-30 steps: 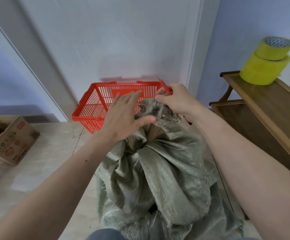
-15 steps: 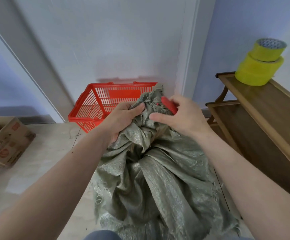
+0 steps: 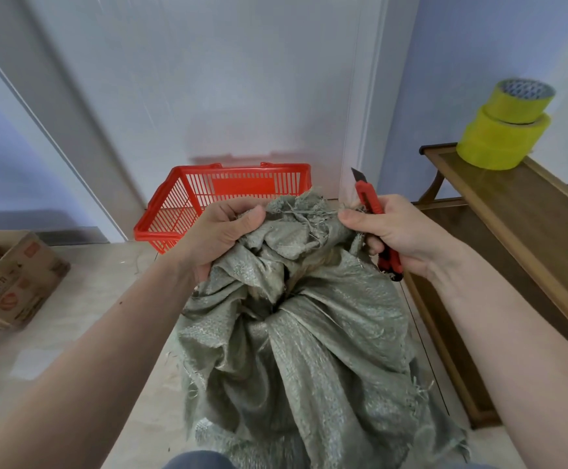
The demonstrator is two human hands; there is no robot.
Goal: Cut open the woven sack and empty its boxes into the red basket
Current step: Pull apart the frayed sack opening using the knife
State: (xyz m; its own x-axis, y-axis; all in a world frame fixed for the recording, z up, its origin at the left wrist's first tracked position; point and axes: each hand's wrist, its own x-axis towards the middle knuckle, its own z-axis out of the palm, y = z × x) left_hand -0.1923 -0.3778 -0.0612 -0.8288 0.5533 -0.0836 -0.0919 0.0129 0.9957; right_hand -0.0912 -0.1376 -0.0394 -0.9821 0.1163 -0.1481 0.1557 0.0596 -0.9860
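Opening step in hand, nothing emptied yet. Woven sack upright on the floor between the forearms, mouth bunched and not yet cut through. Left hand curled tight round a fistful of fabric at the top. Right hand wrapped round a red utility knife, blade out and pointing up and away, thumb and forefinger also pinching the sack's edge. Between the 2 hands, a thin thread stretched taut across the gathered mouth, probably the closing stitch, though too fine to be sure.

Next move, as judged: turning the blade onto that thread or the fabric just under it, cutting away from the left fingers, tension kept so the weave parts cleanly. No boxes visible; something tan glimpsed in the folds, unclear what.

Red basket just behind the sack, against the white wall, nothing seen inside. Pale tiled floor. Printed cardboard box lying to the left. Wooden shelf unit to the right, 2 yellow tape rolls stacked on its top.
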